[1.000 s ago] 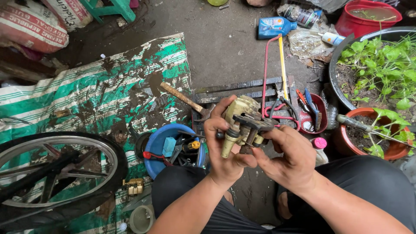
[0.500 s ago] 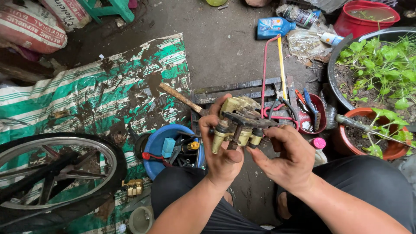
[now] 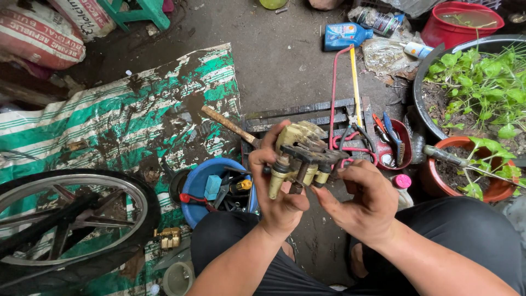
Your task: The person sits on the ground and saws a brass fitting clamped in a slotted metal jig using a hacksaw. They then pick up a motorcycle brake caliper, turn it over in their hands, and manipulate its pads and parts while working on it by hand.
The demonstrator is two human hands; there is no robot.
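We hold a grimy brake caliper above our knees, left hand clamped around its body, right hand pinching its dark bracket end. Just beyond sits a blue tub of tools, a bicycle wheel to its left on a striped tarp. Farther off stand potted greens.

A printed white-and-red sack is seen top left; a blue labelled bottle and a crumpled clear bag are seen top centre-right.
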